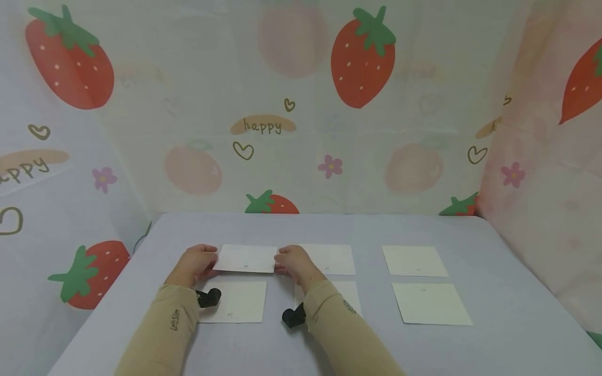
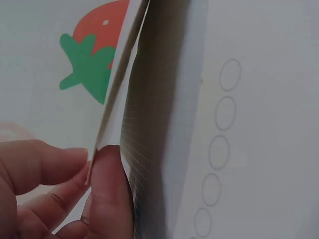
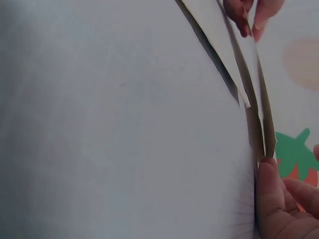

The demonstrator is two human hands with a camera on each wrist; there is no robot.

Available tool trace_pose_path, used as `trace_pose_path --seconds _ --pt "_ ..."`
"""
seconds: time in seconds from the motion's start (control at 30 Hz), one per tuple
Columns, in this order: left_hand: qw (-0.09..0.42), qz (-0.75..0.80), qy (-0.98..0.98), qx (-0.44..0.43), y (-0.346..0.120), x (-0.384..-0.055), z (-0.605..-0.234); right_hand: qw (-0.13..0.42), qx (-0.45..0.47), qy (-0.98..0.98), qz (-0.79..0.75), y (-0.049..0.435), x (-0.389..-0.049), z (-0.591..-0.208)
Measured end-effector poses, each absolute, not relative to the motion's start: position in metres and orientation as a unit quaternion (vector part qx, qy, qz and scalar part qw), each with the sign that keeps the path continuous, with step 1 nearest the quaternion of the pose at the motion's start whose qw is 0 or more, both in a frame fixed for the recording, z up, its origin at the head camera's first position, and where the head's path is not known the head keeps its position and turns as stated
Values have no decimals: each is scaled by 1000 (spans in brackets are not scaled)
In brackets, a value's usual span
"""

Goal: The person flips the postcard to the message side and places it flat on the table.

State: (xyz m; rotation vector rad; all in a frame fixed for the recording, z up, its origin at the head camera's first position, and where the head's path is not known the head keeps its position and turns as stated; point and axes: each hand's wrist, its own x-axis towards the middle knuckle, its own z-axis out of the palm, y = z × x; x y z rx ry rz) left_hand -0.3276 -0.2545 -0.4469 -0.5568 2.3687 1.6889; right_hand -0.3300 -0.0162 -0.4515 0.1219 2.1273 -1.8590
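Note:
A white paper card (image 1: 246, 259) at the back left is tilted, its near edge slightly raised. My left hand (image 1: 194, 265) pinches its left edge, and my right hand (image 1: 297, 266) holds the right edge. From the left wrist, the thumb (image 2: 108, 189) and fingers lie on opposite sides of the held card (image 2: 110, 117), seen almost edge-on. In the right wrist view the right thumb (image 3: 269, 181) meets the end of the held card (image 3: 268, 127). Just below lies the front-left card (image 1: 237, 305), partly covered by a wrist camera.
More white cards lie flat: back middle (image 1: 334, 258), partly behind the right hand, front middle (image 1: 350, 295), partly under the right forearm, back right (image 1: 415, 261) and front right (image 1: 432, 304). A pale cloth covers the table (image 1: 498, 292). Strawberry-patterned curtains (image 1: 301, 172) surround it.

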Motion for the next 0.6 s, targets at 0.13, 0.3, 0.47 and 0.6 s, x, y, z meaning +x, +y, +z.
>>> trace_pose_path --seconds 0.13,0.3,0.47,0.6 --pt "86 563 800 -188 -255 -328 -449 158 37 752 -639 -16 -330 -451" --pt "85 557 803 -193 -255 -328 -448 156 27 747 -646 -16 -329 -451" --pt "89 548 807 -200 -253 -326 -446 147 17 749 -645 -17 -330 -452" --pt "90 554 804 -199 -253 -326 -445 138 11 767 -627 -16 -329 -451"
